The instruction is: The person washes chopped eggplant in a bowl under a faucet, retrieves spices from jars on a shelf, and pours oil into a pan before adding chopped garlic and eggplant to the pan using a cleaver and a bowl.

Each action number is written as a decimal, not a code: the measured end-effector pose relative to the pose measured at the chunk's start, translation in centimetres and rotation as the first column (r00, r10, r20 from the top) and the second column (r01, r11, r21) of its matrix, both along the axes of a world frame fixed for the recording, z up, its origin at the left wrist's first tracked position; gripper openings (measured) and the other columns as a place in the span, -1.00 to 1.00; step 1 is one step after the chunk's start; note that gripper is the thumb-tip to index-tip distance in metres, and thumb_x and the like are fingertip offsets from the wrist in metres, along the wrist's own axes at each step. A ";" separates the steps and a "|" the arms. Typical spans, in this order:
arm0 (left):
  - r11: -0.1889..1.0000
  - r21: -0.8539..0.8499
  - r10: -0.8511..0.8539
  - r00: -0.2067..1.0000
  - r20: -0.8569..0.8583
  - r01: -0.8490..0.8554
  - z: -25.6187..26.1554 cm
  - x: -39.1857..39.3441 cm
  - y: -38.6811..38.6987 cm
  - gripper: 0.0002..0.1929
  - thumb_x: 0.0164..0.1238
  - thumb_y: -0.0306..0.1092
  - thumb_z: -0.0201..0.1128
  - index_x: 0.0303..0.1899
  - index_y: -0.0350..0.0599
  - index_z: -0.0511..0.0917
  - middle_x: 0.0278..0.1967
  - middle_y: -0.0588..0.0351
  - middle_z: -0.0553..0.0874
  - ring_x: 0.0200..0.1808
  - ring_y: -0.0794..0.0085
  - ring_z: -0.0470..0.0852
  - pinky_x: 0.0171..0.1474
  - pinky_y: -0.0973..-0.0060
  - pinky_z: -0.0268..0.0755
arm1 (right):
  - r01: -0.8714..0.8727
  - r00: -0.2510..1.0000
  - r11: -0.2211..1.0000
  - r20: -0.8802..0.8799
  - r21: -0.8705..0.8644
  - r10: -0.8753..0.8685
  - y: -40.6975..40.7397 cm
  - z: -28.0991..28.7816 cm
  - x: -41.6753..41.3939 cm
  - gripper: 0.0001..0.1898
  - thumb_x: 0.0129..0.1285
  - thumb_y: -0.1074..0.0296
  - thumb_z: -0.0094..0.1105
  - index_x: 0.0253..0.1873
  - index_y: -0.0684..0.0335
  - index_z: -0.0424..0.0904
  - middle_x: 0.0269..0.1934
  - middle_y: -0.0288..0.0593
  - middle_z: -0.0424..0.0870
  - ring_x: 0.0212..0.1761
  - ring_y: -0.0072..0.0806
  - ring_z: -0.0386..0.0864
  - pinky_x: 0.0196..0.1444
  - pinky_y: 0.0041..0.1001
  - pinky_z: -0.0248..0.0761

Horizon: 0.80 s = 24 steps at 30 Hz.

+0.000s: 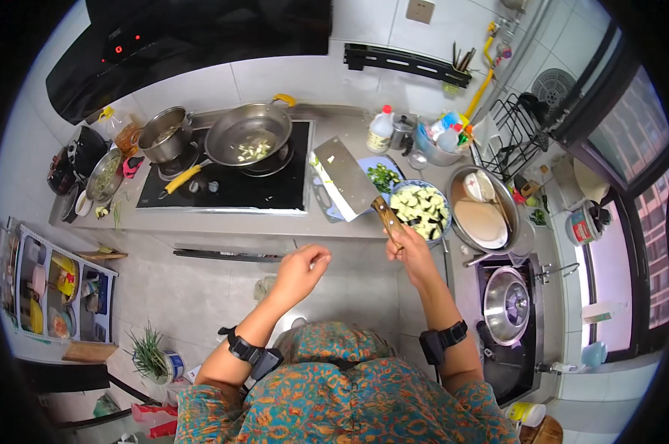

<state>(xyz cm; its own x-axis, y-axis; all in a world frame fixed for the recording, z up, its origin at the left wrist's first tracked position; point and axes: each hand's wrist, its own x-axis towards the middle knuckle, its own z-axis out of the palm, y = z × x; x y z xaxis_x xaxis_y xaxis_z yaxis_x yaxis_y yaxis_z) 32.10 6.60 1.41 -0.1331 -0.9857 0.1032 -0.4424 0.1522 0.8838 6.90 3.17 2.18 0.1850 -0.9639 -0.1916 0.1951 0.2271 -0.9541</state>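
My right hand [414,254] grips the wooden handle of a cleaver [350,169], its broad blade raised in front of the counter and angled up to the left. A few pale and green scraps cling to the blade. My left hand [304,267] is loosely curled before the counter's front edge, with nothing visible in it. Behind the blade, partly hidden, a lilac cutting board [366,162] bears chopped green pieces [383,176]. Diced eggplant [417,206] fills a patterned bowl [449,217] beside the handle. Chopped pale pieces [254,149] lie in a frying pan [223,130] on the black cooktop [229,191].
Left of the pan stands a steel pot [159,147]. A large metal basin [455,225] with liquid and dishes sits right of the eggplant, near the sink [501,366]. The pan's yellow handle [181,180] points towards the front left. A white-capped shelf cart [90,266] stands left.
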 end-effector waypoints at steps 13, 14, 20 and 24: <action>0.886 -0.398 -0.153 0.961 0.232 0.237 2.6 -17.9 -0.1 -0.78 0.20 -0.35 0.26 -0.16 -0.22 0.60 -0.18 -0.07 0.66 -0.11 0.04 0.59 -0.03 0.26 0.45 | -0.004 0.990 0.999 0.144 0.040 -0.002 3.7 -0.9 -12.7 -0.74 0.36 0.27 0.03 -0.02 0.36 0.45 -0.52 -0.35 0.34 -0.48 -0.60 0.34 -0.39 -0.55 0.28; 0.884 -0.409 -0.145 0.964 0.225 0.228 2.7 -18.2 -0.2 -0.79 0.20 -0.35 0.26 -0.17 -0.22 0.60 -0.20 -0.06 0.66 -0.15 0.06 0.61 -0.07 0.26 0.46 | -0.014 0.988 0.999 0.152 0.037 0.009 3.7 -0.9 -13.0 -0.74 0.36 0.27 0.03 -0.02 0.36 0.45 -0.52 -0.35 0.34 -0.48 -0.60 0.34 -0.39 -0.55 0.28; 0.947 -0.155 -0.244 0.944 0.224 0.282 2.5 -16.6 0.6 -0.83 0.25 -0.31 0.23 -0.24 -0.19 0.61 -0.37 -0.03 0.66 -0.36 0.13 0.63 -0.26 0.29 0.47 | -0.077 0.986 0.995 0.150 0.063 0.067 3.2 -1.4 -13.6 -0.74 0.35 0.29 0.03 -0.02 0.36 0.46 -0.53 -0.35 0.34 -0.49 -0.60 0.33 -0.39 -0.55 0.28; 0.940 0.068 -0.335 0.871 0.358 0.334 0.8 -12.3 3.4 -0.79 0.28 -0.21 0.20 -0.30 -0.15 0.63 -0.48 -0.05 0.65 -0.40 0.11 0.64 -0.29 0.26 0.46 | -0.173 0.979 0.983 0.117 0.067 0.164 2.7 -1.0 -13.1 -0.74 0.35 0.29 0.01 -0.01 0.36 0.47 -0.53 -0.34 0.34 -0.50 -0.60 0.33 -0.39 -0.55 0.27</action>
<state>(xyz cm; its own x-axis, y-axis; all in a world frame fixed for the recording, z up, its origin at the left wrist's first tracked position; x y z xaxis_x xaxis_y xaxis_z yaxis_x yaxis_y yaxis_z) 19.83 9.97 2.21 -0.4823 -0.8758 -0.0186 -0.6523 0.3449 0.6749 -6.18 5.89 1.14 0.3678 -0.9003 -0.2328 0.2512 0.3372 -0.9073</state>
